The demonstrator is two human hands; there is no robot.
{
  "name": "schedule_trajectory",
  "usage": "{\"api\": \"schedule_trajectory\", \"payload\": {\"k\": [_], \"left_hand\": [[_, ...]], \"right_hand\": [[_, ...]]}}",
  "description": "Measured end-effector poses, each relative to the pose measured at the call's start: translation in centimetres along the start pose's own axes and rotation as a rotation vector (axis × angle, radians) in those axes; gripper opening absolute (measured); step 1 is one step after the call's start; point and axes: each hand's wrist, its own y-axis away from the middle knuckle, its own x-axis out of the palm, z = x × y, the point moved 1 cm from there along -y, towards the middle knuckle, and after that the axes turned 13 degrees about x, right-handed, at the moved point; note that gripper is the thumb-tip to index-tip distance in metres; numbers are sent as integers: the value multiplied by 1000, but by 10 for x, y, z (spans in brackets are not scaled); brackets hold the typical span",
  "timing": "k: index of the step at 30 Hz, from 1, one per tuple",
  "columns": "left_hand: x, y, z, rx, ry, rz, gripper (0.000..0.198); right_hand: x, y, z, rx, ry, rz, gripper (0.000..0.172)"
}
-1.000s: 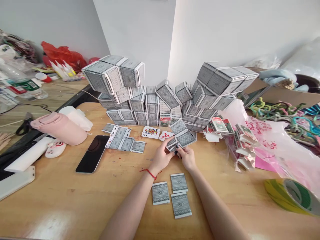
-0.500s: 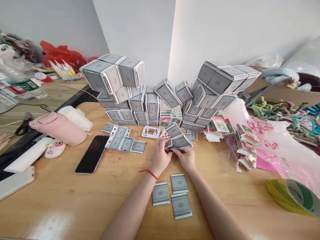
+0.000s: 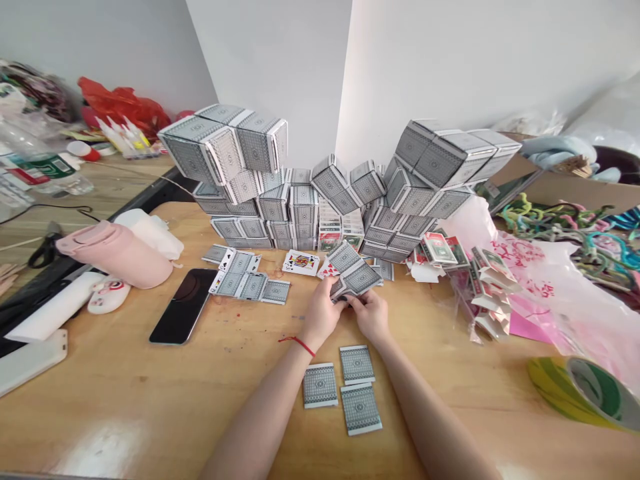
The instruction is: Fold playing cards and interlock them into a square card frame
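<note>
Both my left hand and my right hand pinch the near edge of a joined piece of folded playing cards, grey patterned backs up. The piece tilts above the table, and its underside is hidden. Between my forearms lie three square folded cards, backs up. A similar joined card piece rests to the left. A face-up stack of cards with a jack-like picture lies behind my left hand, beside a partly covered heart card.
Blocks built from folded cards rise along the back. To the left are a black phone, a pink tumbler and a white power bank. Opened card boxes, a plastic bag and yellow-green tape lie on the right.
The card piece in my hands has tipped a little, so more of its patterned backs shows. Both hands keep their hold; the view has shifted very slightly.
</note>
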Motion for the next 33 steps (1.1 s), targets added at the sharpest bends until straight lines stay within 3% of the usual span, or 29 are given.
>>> {"api": "schedule_trajectory", "payload": {"k": [9, 18, 22, 27, 33], "left_hand": [[1, 1, 1, 56, -42, 2, 41], [-8, -3, 0, 63, 5, 100, 52], [-8, -4, 2, 28, 37, 83, 55], [-9, -5, 5, -20, 48, -13, 54], [-12, -4, 4, -106, -99, 90, 27]], "right_hand": [[1, -2, -3, 42, -322, 75, 22], [-3, 1, 2, 122, -394, 107, 32], [-3, -2, 0, 53, -269, 102, 31], [-5, -3, 4, -188, -129, 48, 22], [-7, -1, 3, -221, -75, 60, 21]]}}
